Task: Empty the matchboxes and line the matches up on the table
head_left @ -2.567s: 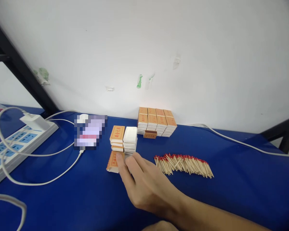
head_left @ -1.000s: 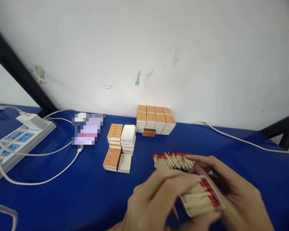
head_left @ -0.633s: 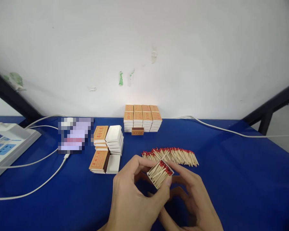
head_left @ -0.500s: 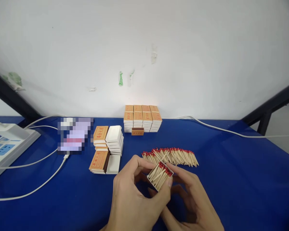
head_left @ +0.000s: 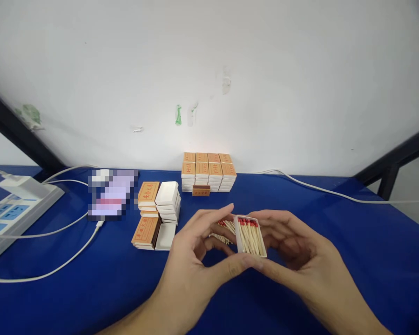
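Observation:
A small white matchbox tray [head_left: 240,241], packed with red-tipped matches [head_left: 252,238], is held up between my two hands. My left hand [head_left: 195,260] presses its thumb against the tray's near edge, with the index finger stretched along the far left side. My right hand [head_left: 310,260] grips the tray from the right, its thumb at the near edge and its fingers curled behind. The match heads point away from me. Behind the hands lies a pile of loose matches [head_left: 226,226], mostly hidden.
Stacked orange matchboxes [head_left: 214,169] stand by the wall, with a brown sleeve [head_left: 201,190] before them. Left are orange sleeves [head_left: 146,231], stacked white trays [head_left: 167,194] and a single white tray [head_left: 165,236]. A phone [head_left: 115,190], cables and a power strip [head_left: 24,209] lie farther left.
The filled tray has moved right and turned more upright toward me. My hands have spread apart around it and now cover most of the loose match pile.

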Tool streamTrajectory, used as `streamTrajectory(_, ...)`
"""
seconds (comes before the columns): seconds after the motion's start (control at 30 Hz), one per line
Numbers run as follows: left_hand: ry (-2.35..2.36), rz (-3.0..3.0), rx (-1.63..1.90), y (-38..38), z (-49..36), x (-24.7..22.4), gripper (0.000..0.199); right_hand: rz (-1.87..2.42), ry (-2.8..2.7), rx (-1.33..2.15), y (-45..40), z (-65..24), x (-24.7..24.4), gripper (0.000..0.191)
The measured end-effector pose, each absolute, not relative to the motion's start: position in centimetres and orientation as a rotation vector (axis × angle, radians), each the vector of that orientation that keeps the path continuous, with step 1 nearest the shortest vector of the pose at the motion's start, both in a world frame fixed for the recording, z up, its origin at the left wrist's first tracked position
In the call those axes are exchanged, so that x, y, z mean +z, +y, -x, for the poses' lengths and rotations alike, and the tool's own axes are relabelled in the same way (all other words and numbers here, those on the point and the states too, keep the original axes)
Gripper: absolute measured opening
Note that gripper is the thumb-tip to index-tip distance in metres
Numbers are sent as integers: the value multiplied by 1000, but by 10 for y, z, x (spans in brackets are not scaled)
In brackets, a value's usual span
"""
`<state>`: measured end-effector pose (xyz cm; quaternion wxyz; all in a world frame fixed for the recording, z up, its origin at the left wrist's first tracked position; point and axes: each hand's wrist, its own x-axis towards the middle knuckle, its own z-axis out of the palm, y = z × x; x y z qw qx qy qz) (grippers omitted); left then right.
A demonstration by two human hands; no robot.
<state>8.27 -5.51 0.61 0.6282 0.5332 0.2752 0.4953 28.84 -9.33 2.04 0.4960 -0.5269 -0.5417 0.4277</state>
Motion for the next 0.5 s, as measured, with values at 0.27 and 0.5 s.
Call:
streamTrajectory(0.27,647,-1306,1134,-34,-76,6,46,1298,-1466,1057,-68,-294,23,54)
streamTrajectory(0.5,792,-1316,1128,-25,-78,1,49,1389,-1480,886,-62,-324,19,55)
